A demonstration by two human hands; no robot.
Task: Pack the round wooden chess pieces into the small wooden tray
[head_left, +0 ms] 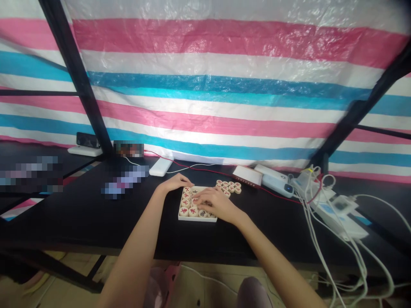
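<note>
White tray (pixel 197 219), pale round pieces (pixel 192 211) inside, marked red or seemingly black, loose discs (pixel 231 188) just beside

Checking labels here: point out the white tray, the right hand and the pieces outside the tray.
White tray (pixel 197 219): head view, on its near wall.
Right hand (pixel 218 202): head view, on its back.
Pieces outside the tray (pixel 231 188): head view, on one piece's top.

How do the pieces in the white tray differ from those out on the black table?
Place: the tray pieces sit inside the white tray; the loose pieces lie directly on the black table.
Cover: the right hand hides several tray pieces; the loose pieces are mostly uncovered.
Marks: tray pieces show red and dark characters; the loose pieces' visible marks look red.
Both are round and pale.
</note>
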